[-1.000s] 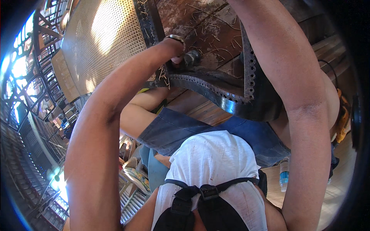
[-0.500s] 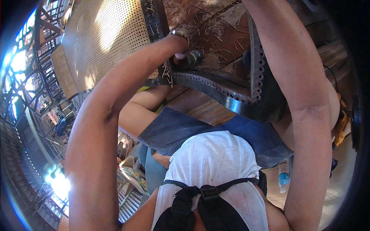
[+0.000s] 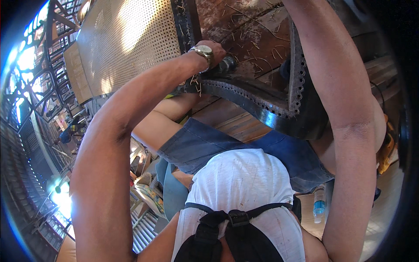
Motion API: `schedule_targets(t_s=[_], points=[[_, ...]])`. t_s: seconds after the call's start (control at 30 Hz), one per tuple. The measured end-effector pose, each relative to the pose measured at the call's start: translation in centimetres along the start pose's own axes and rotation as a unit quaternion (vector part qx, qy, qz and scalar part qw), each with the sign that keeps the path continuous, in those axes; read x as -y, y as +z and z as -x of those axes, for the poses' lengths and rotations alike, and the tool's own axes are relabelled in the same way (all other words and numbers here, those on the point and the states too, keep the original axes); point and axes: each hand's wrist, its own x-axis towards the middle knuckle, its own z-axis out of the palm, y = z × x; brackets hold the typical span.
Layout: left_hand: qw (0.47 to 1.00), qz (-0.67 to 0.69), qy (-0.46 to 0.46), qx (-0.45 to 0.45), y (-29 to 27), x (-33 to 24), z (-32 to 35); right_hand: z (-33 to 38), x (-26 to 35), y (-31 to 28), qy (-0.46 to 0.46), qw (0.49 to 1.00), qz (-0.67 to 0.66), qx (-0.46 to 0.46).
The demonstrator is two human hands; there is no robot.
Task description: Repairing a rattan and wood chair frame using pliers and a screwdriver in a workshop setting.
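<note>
My left hand [image 3: 213, 50], with a metal-band wristwatch [image 3: 204, 51] at its wrist, is at the inner corner of a dark wooden chair frame [image 3: 244, 94]. Its fingers are curled in; whatever they hold is hidden. Just beside the knuckles is a dark, shiny rounded thing [image 3: 225, 65], too unclear to name. Rows of small drilled holes run along the frame's curved front and right rails. Left of the hand, a woven cane panel [image 3: 126, 48] borders a dark rail with loose fibres on it. My right forearm [image 3: 325, 65] reaches past the top edge, leaving that hand out of view.
Thin cane scraps [image 3: 255, 61] litter the reddish-brown surface inside the frame. My legs in blue shorts [image 3: 200, 146] are under its near side. A clear plastic bottle [image 3: 319, 205] is at the lower right, a yellow-orange object [image 3: 387, 153] at the far right. Chair frames [image 3: 52, 83] crowd the left.
My left hand has shifted slightly right, and its back and watch face now show. The frame and cane panel appear a little farther right in view. My right forearm stays nearly in place.
</note>
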Motion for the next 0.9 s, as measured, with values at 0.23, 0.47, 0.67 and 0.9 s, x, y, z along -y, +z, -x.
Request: schedule_targets(t_s=[0.23, 0.47, 0.67, 0.9], points=[[0.996, -0.032, -0.072, 0.031, 0.8, -0.4, -4.0, -0.5, -0.8, 0.3, 0.002, 1.000, 0.012, -0.012], [0.997, 0.045, -0.030, 0.056, -1.5, 0.3, -2.4, 0.5, -1.0, -0.3, -0.006, 0.999, -0.042, -0.002], [0.999, -0.033, -0.011, -0.022, 0.9, 0.7, -0.6, 0.5, 0.0, -0.7, 0.005, 0.999, -0.034, -0.003], [0.984, -0.013, -0.071, -0.163, 0.8, 2.6, -4.2, 0.4, -0.9, -0.4, -0.001, 1.000, -0.031, -0.002]])
